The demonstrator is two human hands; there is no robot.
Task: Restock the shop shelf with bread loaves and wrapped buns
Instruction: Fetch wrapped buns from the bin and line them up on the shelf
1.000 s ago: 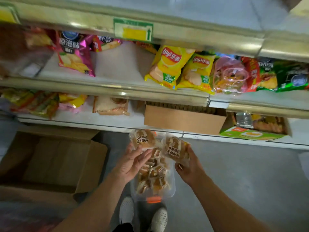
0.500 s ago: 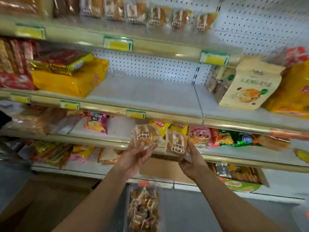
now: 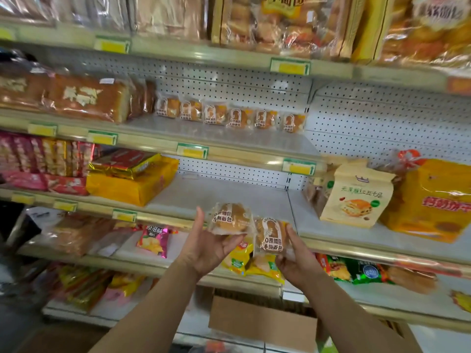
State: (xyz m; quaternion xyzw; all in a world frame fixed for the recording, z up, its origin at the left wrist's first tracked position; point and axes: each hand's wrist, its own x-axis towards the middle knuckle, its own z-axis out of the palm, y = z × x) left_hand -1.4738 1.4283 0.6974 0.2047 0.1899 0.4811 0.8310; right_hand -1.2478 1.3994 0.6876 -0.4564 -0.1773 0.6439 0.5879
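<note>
My left hand (image 3: 207,244) holds one clear-wrapped bun (image 3: 230,219) from below, thumb raised at its left side. My right hand (image 3: 297,258) grips a second wrapped bun (image 3: 271,236), upright with its label facing me. Both buns are in front of the middle shelf (image 3: 219,197), which has a bare white stretch just behind them. One shelf up (image 3: 216,135), a row of several like wrapped buns (image 3: 229,115) stands against the pegboard, with large wrapped bread loaves (image 3: 84,98) to their left.
Yellow and red packets (image 3: 132,182) fill the middle shelf's left; a cream paper bread bag (image 3: 356,197) and an orange pack (image 3: 430,200) stand at its right. Crisp bags (image 3: 153,238) lie on the lower shelf. A cardboard box (image 3: 262,319) sits below. Bagged bread (image 3: 280,21) crowds the top shelf.
My view has tilted up from the floor tub and lower shelves to the higher shelves. Both hands have risen with the two buns, from above the tub to the middle shelf's height.
</note>
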